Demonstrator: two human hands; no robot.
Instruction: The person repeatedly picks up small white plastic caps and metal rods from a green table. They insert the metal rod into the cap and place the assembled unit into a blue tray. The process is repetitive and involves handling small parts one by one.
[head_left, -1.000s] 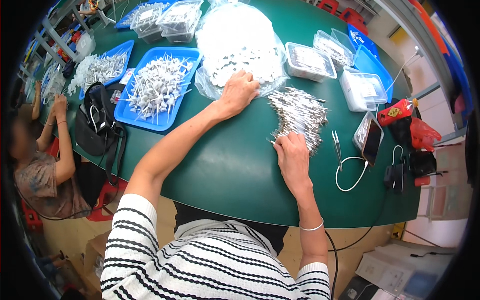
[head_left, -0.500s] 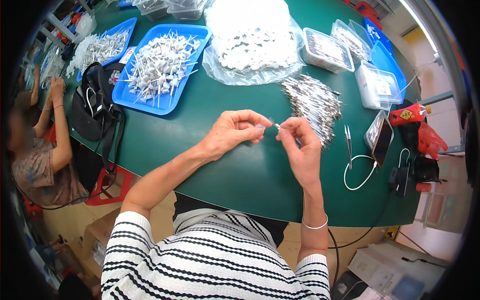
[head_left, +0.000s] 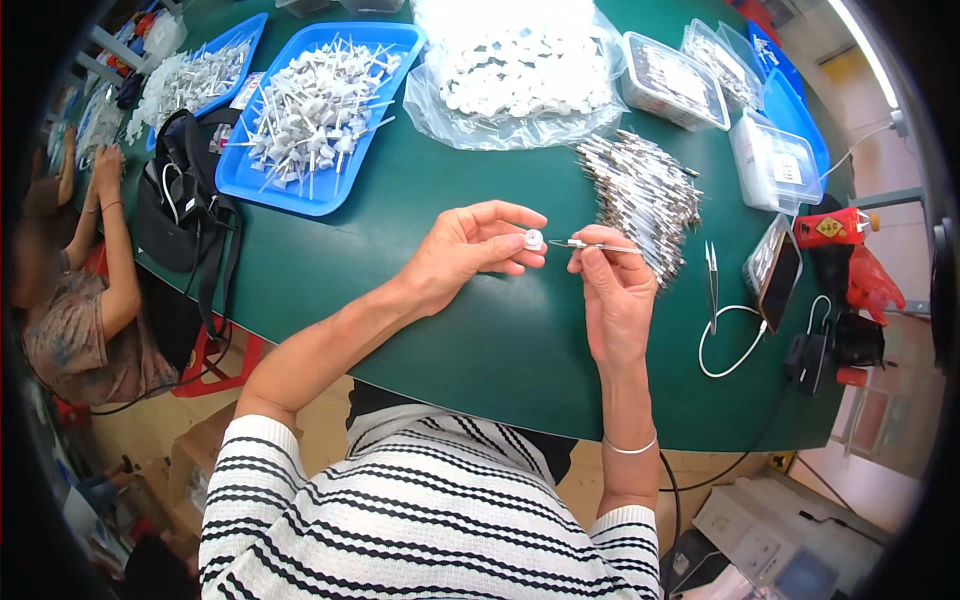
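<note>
Between the thumb and fingers of my left hand [head_left: 455, 255] is a small round white plastic cap [head_left: 533, 240]. My right hand [head_left: 617, 300] pinches a thin metal rod with a white section [head_left: 590, 245]. The rod lies nearly level, its narrow end pointing left at the cap, with a small gap between them. Just beyond my right hand lies a heap of similar thin metal and white rods [head_left: 645, 195]. Farther back, a clear plastic bag [head_left: 440, 125] holds many white round caps [head_left: 520, 85].
A blue tray [head_left: 240, 182] of white-headed stick parts stands back left, beside a black bag [head_left: 170, 225]. On the right are tweezers [head_left: 711, 275], a phone [head_left: 780, 288] with a white cable, clear boxes [head_left: 765, 165] and a red bottle [head_left: 830, 228]. A co-worker [head_left: 85, 310] sits at far left.
My hands have drawn slightly apart. The cap in my left hand now shows its round face, and the rod in my right hand now lies in plain sight. The whole view has shifted a little.
</note>
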